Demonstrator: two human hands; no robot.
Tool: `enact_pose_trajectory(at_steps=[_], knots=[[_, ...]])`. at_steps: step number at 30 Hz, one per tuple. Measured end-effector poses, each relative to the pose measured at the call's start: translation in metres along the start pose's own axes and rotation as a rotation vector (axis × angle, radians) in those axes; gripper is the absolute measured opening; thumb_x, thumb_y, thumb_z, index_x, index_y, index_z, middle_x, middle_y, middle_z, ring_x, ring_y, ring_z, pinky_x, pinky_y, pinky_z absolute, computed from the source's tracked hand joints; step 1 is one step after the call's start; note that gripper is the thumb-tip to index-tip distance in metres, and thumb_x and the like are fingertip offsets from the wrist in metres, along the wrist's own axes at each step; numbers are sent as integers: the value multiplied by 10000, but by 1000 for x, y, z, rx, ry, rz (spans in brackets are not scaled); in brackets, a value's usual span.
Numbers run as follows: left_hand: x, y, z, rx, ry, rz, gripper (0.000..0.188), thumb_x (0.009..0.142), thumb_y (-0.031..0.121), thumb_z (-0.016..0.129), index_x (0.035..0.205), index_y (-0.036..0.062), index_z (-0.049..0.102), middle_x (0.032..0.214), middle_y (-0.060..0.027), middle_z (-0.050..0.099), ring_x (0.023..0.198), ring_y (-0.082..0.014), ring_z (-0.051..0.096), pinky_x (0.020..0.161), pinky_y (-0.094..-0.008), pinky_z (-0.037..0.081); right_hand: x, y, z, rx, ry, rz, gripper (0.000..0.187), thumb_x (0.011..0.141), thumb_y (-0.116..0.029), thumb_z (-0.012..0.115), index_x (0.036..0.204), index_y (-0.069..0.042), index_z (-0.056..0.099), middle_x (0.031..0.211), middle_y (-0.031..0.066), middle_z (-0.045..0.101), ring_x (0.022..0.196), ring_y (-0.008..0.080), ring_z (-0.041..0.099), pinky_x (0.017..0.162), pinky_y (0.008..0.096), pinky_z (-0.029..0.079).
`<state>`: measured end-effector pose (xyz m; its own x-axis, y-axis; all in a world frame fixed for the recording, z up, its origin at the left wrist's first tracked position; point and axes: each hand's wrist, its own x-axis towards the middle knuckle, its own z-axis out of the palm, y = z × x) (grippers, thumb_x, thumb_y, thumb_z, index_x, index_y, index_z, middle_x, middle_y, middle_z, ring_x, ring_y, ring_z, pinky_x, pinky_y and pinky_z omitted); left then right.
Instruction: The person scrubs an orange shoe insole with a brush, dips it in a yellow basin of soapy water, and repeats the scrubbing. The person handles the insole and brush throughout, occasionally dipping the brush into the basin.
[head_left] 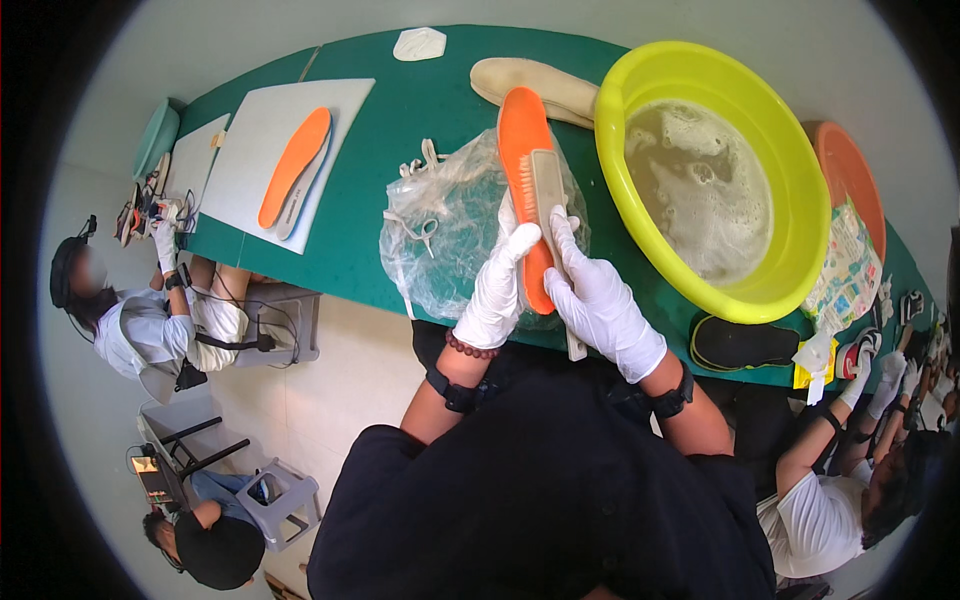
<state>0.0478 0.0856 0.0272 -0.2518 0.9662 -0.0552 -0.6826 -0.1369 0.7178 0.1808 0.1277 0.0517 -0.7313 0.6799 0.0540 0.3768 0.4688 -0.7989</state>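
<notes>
While the left hand [497, 287] grips an orange insole [522, 128] jutting past its fingertips, the right hand [606, 312] clasps a brush [548, 187] against it, a clear bag [440, 245] lying left of the left fingers, a yellow basin [790, 215] right of the right.

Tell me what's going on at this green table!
The person's white-gloved left hand holds an orange shoe insole, and their white-gloved right hand grips a long, pale brush, bristles toward the insole. Below, a crumpled, clear plastic bag lies on the green table. To the right stands a round, lime plastic basin of cloudy, foamy water.
</notes>
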Motion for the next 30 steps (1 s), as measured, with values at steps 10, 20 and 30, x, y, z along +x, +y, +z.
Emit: enact_pose_trajectory(at_steps=[10,20,30], knots=[[41,4,-23,-391,109,9,602,938,389,527,1398,31,377,1292,-184,549,957,-230,621,824,-348,568,-8,-13,-9,50,-304,-22,728,891,-141,513,1504,-61,129,632,238,576,595,450,583,593,520,476],[40,23,-27,-365,-42,-69,607,916,373,554,1363,-8,400,1170,-133,590,822,-173,594,677,-316,548,-13,-9,-12,299,-320,145,688,904,-147,481,1523,-110,184,719,150,590,618,231,599,675,342,512],[19,33,-7,-203,202,11,589,850,350,610,1324,30,469,1208,-136,602,1051,-272,623,902,-420,531,-26,-1,-14,965,-126,322,302,986,-137,412,1246,-40,532,727,-48,453,637,37,374,586,184,328]])
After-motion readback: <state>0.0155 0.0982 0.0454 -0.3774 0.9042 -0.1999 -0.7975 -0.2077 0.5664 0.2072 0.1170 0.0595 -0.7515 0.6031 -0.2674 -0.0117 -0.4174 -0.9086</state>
